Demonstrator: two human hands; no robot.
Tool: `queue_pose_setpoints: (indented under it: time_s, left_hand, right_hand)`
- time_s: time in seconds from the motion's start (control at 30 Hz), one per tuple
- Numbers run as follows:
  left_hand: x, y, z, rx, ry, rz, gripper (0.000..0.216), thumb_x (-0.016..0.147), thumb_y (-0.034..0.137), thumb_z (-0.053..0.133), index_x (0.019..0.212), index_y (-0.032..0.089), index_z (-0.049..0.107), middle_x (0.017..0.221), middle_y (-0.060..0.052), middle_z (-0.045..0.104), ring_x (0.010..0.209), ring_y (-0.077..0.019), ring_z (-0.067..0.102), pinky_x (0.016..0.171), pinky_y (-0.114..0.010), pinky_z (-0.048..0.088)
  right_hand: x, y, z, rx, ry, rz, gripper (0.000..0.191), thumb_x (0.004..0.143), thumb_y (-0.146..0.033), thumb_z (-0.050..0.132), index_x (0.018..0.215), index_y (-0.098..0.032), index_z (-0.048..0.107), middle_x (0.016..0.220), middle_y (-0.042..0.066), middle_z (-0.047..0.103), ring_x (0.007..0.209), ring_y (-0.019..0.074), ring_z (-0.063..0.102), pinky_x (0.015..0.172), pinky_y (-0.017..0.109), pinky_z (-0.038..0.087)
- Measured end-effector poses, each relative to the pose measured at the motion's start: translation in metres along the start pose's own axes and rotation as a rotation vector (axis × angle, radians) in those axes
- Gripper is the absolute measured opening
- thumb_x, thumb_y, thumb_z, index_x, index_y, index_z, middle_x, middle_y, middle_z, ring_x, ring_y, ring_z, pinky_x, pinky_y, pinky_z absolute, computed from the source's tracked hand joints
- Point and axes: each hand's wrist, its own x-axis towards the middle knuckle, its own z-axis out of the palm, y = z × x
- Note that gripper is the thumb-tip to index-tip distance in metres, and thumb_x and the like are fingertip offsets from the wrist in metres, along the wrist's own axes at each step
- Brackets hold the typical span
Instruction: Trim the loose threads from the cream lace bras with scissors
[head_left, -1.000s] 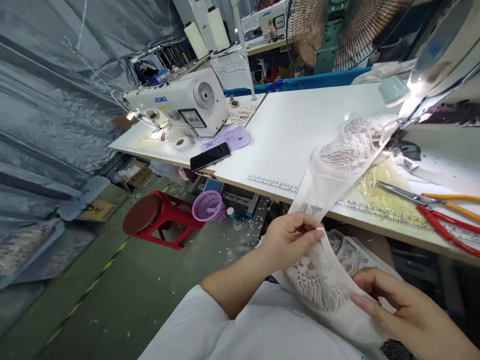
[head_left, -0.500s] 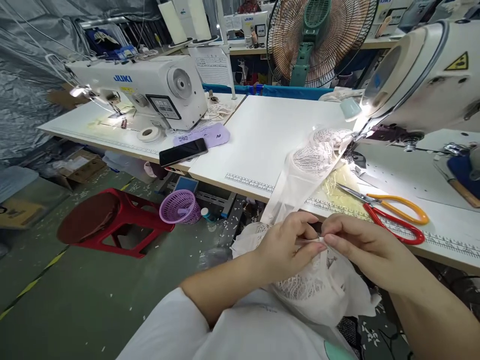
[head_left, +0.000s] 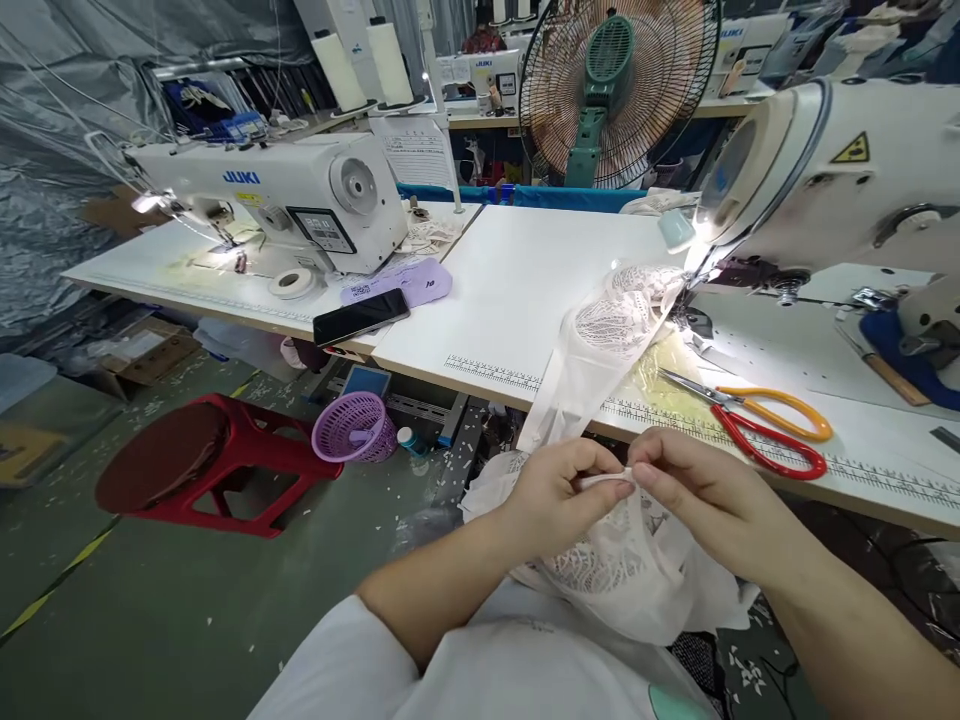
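Pale lace fabric lies in my lap, and its edge is pinched between both hands just off the table's front edge. My left hand grips that edge between thumb and fingers. Close against it, my right hand pinches the same edge, fingertips nearly touching the left ones. A length of the fabric runs up over the table to a second lace part at the lit needle area of the sewing machine. Scissors with one orange and one red handle lie to the right of the fabric.
Left on the table are a black phone, a purple paper piece, a white tape roll and another sewing machine. A fan stands behind. On the floor are a red stool and a purple basket.
The view has shifted slightly, so the table and machines sit a little further left in the picture. Both hands keep their pinch on the lace fabric, with little visible movement.
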Motion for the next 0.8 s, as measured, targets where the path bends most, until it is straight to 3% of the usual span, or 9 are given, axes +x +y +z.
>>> queue_pose_setpoints:
  time_s: [0.3,0.4,0.5,0.6,0.73,0.8]
  left_hand:
    - [0.002,0.004,0.001,0.045,-0.023,-0.086,0.017,0.073,0.029,0.064,0.065,0.016,0.056,0.057,0.003,0.049,0.053,-0.0081,0.039,0.052,-0.022,0.032]
    - [0.004,0.005,-0.003,0.004,0.023,-0.154,0.021,0.073,0.033,0.064,0.066,0.016,0.054,0.058,0.003,0.049,0.054,-0.009,0.041,0.053,-0.022,0.033]
    - [0.007,0.005,-0.012,-0.05,0.12,-0.228,0.026,0.071,0.038,0.066,0.065,0.016,0.052,0.056,0.004,0.047,0.052,-0.0084,0.04,0.051,-0.021,0.032]
    - [0.011,0.004,-0.021,-0.085,0.196,-0.25,0.029,0.07,0.04,0.068,0.065,0.016,0.052,0.054,0.005,0.046,0.049,-0.0068,0.036,0.048,-0.02,0.029]
    - [0.016,-0.004,-0.029,-0.16,0.256,-0.24,0.028,0.066,0.039,0.073,0.068,0.016,0.056,0.057,0.005,0.05,0.049,-0.0064,0.039,0.047,-0.019,0.032]
    - [0.018,-0.009,-0.031,-0.224,0.286,-0.234,0.029,0.064,0.038,0.076,0.07,0.016,0.058,0.061,0.004,0.054,0.053,-0.0069,0.044,0.05,-0.018,0.035]
  right_hand:
    - [0.001,0.001,0.006,-0.005,0.085,-0.04,0.024,0.094,-0.031,0.042,0.072,-0.022,0.047,0.066,-0.002,0.047,0.06,0.0134,0.045,0.053,0.026,0.037]
    - [-0.005,0.005,0.014,-0.048,0.144,-0.063,0.02,0.095,-0.035,0.04,0.084,-0.022,0.05,0.075,0.001,0.051,0.067,0.015,0.049,0.059,0.027,0.042]
    - [-0.014,0.014,0.028,-0.174,0.081,-0.051,0.021,0.085,-0.039,0.057,0.095,-0.021,0.05,0.087,0.004,0.056,0.078,0.0194,0.054,0.065,0.031,0.045]
    - [-0.021,0.025,0.042,-0.322,0.094,-0.056,0.01,0.085,-0.027,0.056,0.083,-0.021,0.048,0.078,0.003,0.055,0.071,0.0189,0.054,0.057,0.029,0.042]
    - [-0.026,0.032,0.052,-0.405,0.267,-0.193,0.019,0.092,-0.021,0.042,0.072,-0.022,0.043,0.067,0.001,0.05,0.06,0.0157,0.049,0.052,0.026,0.039]
    - [-0.027,0.03,0.052,-0.402,0.284,-0.221,0.022,0.093,-0.02,0.04,0.071,-0.022,0.043,0.066,0.001,0.05,0.059,0.0152,0.049,0.052,0.026,0.04]
